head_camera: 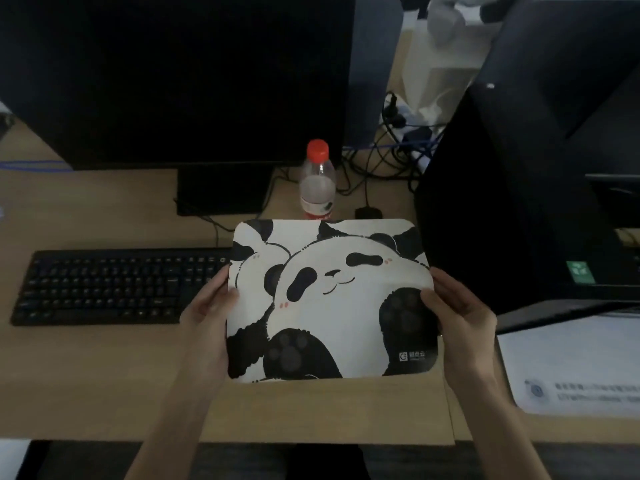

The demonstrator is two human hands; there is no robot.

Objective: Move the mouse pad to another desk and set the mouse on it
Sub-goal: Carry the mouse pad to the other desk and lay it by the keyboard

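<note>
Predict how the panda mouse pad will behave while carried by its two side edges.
The mouse pad looks thin, so probably light and somewhat flexible. Left hand and right hand grip opposite edges, likely limiting sag. It appears roughly flat now.

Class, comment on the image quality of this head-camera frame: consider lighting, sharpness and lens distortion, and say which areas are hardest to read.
Head view: dim, underexposed; the monitor and computer tower sink into featureless black. The panda mouse pad is the brightest, clearest area, held by the left hand and right hand. Soft overall: the keyboard legends and the paper's print are unreadable. Wide-angle bowing bends the desk edges.
</note>
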